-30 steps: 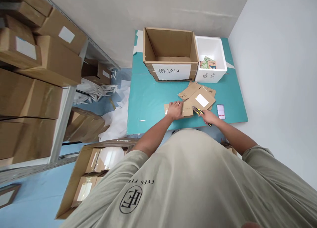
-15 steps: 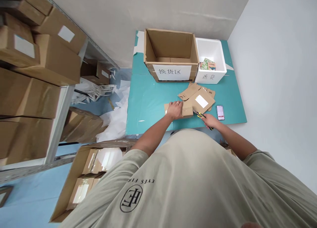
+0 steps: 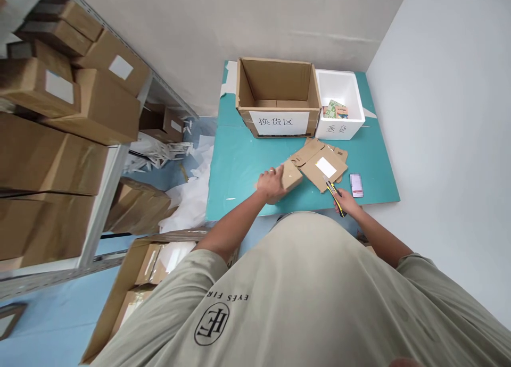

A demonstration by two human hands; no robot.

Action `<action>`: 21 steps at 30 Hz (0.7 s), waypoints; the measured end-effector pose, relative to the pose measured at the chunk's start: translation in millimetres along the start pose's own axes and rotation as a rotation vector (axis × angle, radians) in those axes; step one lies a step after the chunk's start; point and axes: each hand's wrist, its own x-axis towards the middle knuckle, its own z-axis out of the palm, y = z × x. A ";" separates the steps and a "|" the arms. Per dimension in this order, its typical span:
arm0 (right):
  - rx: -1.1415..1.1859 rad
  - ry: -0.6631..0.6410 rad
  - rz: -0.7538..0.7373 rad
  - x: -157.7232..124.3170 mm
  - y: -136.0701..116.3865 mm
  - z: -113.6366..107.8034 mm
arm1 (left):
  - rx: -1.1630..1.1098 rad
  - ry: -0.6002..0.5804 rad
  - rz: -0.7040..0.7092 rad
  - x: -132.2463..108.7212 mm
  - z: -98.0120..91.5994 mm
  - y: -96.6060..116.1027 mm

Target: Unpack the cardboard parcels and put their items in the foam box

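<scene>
My left hand (image 3: 270, 183) is closed on a small brown cardboard box (image 3: 292, 176) near the front edge of the table, its fingers over the box's top and left side. The box sits at a slant. In my right hand (image 3: 345, 201) is a yellow and black utility knife (image 3: 336, 195), its tip pointing up and left over the flattened cardboard (image 3: 317, 176). That cardboard bears a white label and lies just right of the box, with more flat pieces beneath it. A phone (image 3: 356, 185) with a lit screen lies right of my right hand.
At the back of the teal table (image 3: 235, 159) stand a large open carton (image 3: 245, 119) with a paper sign and a white foam box (image 3: 361, 98) holding small colourful packets. Shelves of boxes (image 3: 107, 106) rise on the left. A carton (image 3: 106, 298) of parcels stands below them.
My left hand has moved left with the box and turned it to a slant. The knife in my right hand has come away from the box, rightward, and points more upward.
</scene>
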 end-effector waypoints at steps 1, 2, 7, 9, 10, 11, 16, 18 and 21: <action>0.008 -0.003 0.010 -1.0 0.6 2.1 | -0.022 0.000 -0.109 -0.4 0.4 -4.6; 0.014 -0.006 0.020 -2.0 0.8 4.4 | -0.045 -0.005 -0.206 0.1 0.6 -9.0; 0.050 -0.042 0.041 -6.1 -2.3 14.6 | -0.173 -0.079 -0.342 9.1 -8.0 -37.3; 0.066 -0.065 0.045 -7.1 -4.1 16.7 | -0.139 -0.095 -0.251 10.6 -14.4 -53.3; 0.071 -0.073 0.050 -7.3 -4.8 17.5 | -0.094 -0.094 -0.161 10.2 -17.1 -61.0; 0.076 -0.079 0.054 -7.5 -5.5 18.4 | -0.044 -0.093 -0.048 9.0 -19.1 -67.4; 0.085 -0.101 0.061 -5.5 -9.1 24.6 | 0.002 -0.178 0.458 0.3 -16.9 -66.8; 0.080 -0.114 0.064 -4.5 -10.6 27.4 | -0.053 -0.236 0.525 0.1 -13.8 -55.7; 0.069 -0.130 0.059 -4.5 -12.6 29.7 | -0.087 -0.293 0.557 5.2 -12.3 -42.1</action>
